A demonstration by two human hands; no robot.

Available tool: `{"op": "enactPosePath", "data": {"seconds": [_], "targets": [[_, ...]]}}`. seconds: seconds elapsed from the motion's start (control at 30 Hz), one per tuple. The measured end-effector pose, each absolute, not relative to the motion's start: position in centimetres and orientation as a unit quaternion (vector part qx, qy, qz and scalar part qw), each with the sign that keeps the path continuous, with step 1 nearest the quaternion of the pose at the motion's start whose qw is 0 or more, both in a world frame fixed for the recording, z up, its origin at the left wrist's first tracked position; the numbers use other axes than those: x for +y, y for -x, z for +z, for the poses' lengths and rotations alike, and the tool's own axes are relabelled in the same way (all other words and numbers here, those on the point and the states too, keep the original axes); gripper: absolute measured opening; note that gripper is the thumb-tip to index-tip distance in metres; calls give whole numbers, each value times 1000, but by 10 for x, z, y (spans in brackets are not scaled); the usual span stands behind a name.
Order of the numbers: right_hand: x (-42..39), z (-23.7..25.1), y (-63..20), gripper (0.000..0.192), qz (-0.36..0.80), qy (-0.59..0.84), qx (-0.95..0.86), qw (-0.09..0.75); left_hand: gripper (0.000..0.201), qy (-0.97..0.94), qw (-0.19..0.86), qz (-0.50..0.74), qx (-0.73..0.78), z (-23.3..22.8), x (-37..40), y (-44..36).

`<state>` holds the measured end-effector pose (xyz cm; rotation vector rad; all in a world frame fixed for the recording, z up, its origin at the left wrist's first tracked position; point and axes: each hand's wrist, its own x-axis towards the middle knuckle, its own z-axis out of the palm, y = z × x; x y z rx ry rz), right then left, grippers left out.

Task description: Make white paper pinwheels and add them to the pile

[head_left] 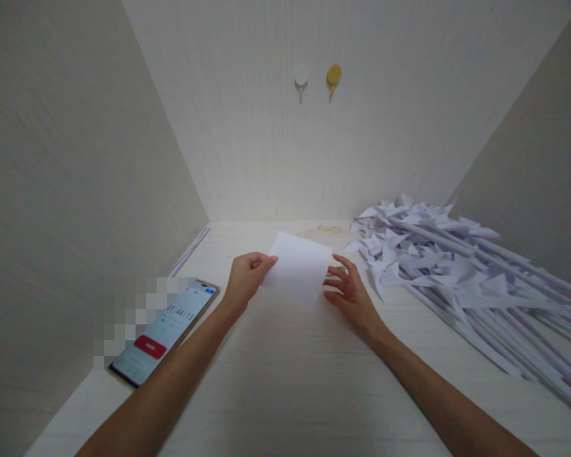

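A small white sheet of paper lies on the pale desk, its left edge lifted a little. My left hand pinches that left edge between thumb and fingers. My right hand rests with spread fingers on the desk, its fingertips touching the sheet's right edge.
A large heap of folded white paper pieces with long rolled stems fills the right side. A phone with a lit screen and a red button lies at the left. Walls close in on both sides; two hooks, white and yellow, hang on the back wall.
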<state>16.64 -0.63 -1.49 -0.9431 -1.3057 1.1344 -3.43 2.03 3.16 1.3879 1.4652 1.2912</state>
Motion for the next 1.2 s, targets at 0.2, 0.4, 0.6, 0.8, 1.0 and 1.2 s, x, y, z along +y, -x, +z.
{"op": "enactPosePath", "data": {"seconds": [0.2, 0.4, 0.6, 0.8, 1.0, 1.2], "targets": [[-5, -13, -167, 52, 569, 326, -551, 516, 28, -525, 465, 437, 564, -3, 2, 33], [-3, -12, -172, 10, 547, 426, -551, 464, 25, -515, 533, 431, 514, -2, 3, 36], [1, -12, -175, 15, 542, 457, -503, 494, 32, -521, 607, 434, 414, -5, 8, 48], [1, -13, -175, 21, 559, 442, -463, 526, 19, -525, 573, 435, 454, -5, 8, 43], [1, -13, -173, 22, 574, 448, -427, 536, 14, -538, 546, 464, 445, -7, 7, 42], [1, -11, -167, 25, 590, 463, -337, 569, 20, -444, 552, 522, 475, -11, 6, 34]]}}
